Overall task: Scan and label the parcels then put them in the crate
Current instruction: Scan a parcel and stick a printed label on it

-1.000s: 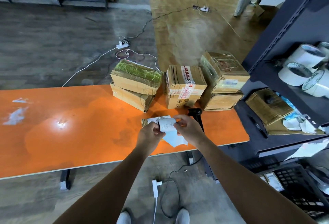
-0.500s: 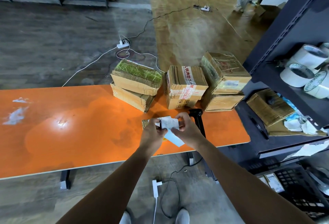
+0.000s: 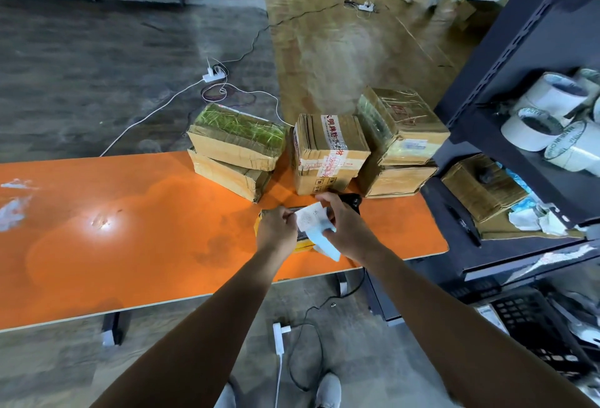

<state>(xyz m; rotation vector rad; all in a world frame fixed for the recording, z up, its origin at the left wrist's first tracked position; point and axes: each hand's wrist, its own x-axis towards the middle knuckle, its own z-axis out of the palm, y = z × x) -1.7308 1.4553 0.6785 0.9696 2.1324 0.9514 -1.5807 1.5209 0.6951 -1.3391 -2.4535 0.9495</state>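
Both hands pinch 1 thin white paper label (image 3: 311,218) above a flat parcel (image 3: 303,239) on the glossy orange table (image 3: 130,245): left hand (image 3: 276,233), right hand (image 3: 349,234). Taped cardboard parcels (image 3: 328,154) sit beyond.

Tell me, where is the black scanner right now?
In the head view, the scanner stands on the orange table near its right end, just behind the right hand and in front of the taped box.

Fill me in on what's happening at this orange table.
A person is peeling a white label with both hands, left hand and right hand, above a small flat parcel near the table edge. Five boxed parcels wait in stacks behind. The black crate sits on the floor to the right.
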